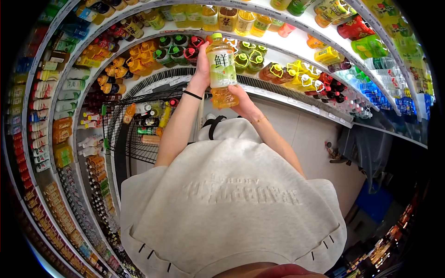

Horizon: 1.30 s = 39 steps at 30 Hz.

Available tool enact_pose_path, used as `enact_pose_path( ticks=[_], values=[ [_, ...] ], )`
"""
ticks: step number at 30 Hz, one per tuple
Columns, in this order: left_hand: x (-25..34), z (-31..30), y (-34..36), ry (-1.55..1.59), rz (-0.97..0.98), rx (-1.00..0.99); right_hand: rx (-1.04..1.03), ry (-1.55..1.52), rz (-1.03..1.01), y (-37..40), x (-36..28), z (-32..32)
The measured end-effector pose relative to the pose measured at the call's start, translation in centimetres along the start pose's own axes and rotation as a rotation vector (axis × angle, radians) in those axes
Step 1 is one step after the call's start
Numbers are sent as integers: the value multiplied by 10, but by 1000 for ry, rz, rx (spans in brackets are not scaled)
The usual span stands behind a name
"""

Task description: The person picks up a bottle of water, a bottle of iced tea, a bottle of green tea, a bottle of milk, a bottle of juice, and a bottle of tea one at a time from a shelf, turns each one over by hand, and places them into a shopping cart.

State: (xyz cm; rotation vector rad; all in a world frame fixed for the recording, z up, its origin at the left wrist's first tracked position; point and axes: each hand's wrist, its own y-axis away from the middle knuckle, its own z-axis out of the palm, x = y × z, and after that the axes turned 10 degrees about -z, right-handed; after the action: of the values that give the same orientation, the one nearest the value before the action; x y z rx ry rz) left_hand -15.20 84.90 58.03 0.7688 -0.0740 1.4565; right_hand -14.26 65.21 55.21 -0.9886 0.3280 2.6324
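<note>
Upright in front of the shelves is a tea bottle (223,67) with a green cap, a white and green label and amber liquid inside. My left hand (202,68) is closed around its left side near the upper half. Lower down, my right hand (240,99) grips the right side near the base. A black band circles my left wrist, and a thin bracelet is on the right one. Some fingers of both hands are hidden behind the bottle.
Curved-looking store shelves (289,99) full of drink bottles stand ahead and along the left. A black wire shopping cart (139,155) to the left holds several bottles. Tiled floor (301,134) shows at the right, near a dark grey bin-like object (368,146).
</note>
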Motion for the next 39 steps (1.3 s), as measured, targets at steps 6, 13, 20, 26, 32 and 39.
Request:
enact_pose_path(
  ticks=[6, 13, 20, 26, 32, 39],
  values=[
    [-3, 0, -11, -48, 0, 48, -1, -9, -31, 1, 0, -6],
    [-4, 9, -17, -76, -35, -37, 95, 99, -68, 4, -8, -14],
    [-29, 33, -38, -256, 12, -9, 182, 300, -126, 20, -22, -37],
    [-43, 31, -63, -221, -61, -81, 245, 308, -102, 29, -33, -46],
    [-48, 24, -78, -220, -84, -146, 238, 423, -152, 30, -48, -41],
    [-49, 29, -81, -218, -109, -166, 216, 461, -140, 30, -52, -47]
  ],
)
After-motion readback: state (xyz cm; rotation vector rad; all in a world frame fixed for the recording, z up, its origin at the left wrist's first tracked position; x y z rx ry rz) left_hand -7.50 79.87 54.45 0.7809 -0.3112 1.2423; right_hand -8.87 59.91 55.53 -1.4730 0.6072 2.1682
